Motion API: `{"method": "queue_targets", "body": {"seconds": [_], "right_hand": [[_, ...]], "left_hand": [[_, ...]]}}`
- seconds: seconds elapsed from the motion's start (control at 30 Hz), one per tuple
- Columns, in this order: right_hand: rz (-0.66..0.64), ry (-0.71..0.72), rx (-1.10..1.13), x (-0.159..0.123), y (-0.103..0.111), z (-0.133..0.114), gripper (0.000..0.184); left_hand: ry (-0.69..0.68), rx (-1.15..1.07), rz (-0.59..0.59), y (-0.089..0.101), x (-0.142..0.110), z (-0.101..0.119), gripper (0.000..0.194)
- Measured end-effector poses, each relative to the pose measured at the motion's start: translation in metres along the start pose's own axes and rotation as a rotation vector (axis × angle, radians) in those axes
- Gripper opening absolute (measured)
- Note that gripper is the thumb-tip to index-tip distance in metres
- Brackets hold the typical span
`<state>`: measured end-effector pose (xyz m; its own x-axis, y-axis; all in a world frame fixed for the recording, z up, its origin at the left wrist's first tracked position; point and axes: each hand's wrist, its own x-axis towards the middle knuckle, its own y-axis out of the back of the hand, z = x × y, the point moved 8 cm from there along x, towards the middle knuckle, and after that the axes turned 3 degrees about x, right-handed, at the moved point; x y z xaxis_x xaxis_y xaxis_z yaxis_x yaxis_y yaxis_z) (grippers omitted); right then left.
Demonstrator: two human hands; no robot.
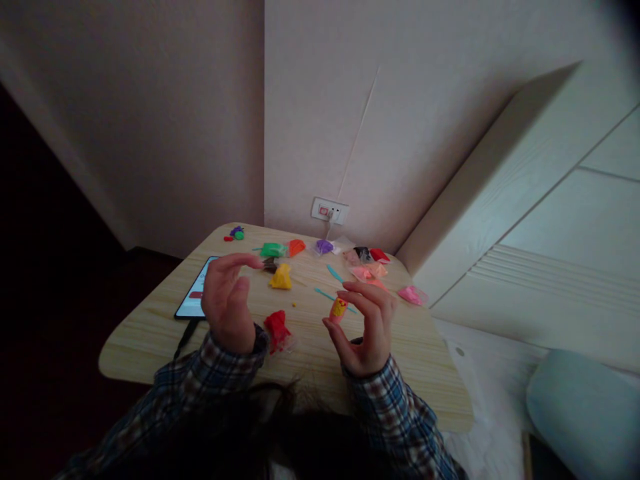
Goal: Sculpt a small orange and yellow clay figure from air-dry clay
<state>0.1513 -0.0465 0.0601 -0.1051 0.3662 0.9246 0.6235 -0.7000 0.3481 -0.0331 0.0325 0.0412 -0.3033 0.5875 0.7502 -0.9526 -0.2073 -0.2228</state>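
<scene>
My right hand [369, 327] pinches a small clay figure [339, 309] between thumb and fingertips, above the table. The figure is a short pinkish-orange cylinder with yellow and red details on its front. My left hand [229, 303] is raised beside the tablet, thumb and fingers apart, with nothing visible between them. Below and between the hands lies a red clay packet [278, 330]. A yellow clay lump [281, 277] sits farther back, and a tiny yellow bit [294, 305] lies near it. Blue modelling tools [334, 273] rest behind my right hand, partly hidden.
A tablet [193, 307] lies at the left of the wooden table [145, 340]. Green [273, 250], purple [324, 247] and pink clay packets [412, 295] line the back and right. Small clay pieces [238, 235] sit at the far left corner. A wall socket [330, 210] holds a plug.
</scene>
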Motion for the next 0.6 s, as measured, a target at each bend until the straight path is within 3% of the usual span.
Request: {"method": "queue_targets", "body": {"seconds": [0.03,0.07,0.17,0.23,0.33,0.6], "right_hand": [[-0.018,0.004,0.002,0.000,-0.002,0.000,0.030],[-0.038,0.007,0.002,0.000,-0.004,0.000,0.030],[-0.093,0.009,-0.002,-0.001,-0.009,0.000,0.029],[-0.118,0.013,0.000,-0.002,-0.011,-0.001,0.029],[-0.143,0.018,0.007,-0.003,-0.013,-0.001,0.030],[-0.166,0.016,0.019,-0.004,-0.015,0.000,0.031]], "left_hand": [[-0.003,-0.034,0.021,0.001,0.001,0.001,0.016],[-0.001,-0.004,-0.060,-0.007,0.001,0.002,0.012],[0.137,0.006,-0.550,-0.050,-0.016,-0.004,0.014],[0.191,-0.052,-0.728,-0.064,-0.029,-0.004,0.015],[0.209,-0.097,-0.796,-0.070,-0.037,-0.003,0.017],[0.252,-0.112,-0.816,-0.070,-0.037,-0.005,0.022]]}}
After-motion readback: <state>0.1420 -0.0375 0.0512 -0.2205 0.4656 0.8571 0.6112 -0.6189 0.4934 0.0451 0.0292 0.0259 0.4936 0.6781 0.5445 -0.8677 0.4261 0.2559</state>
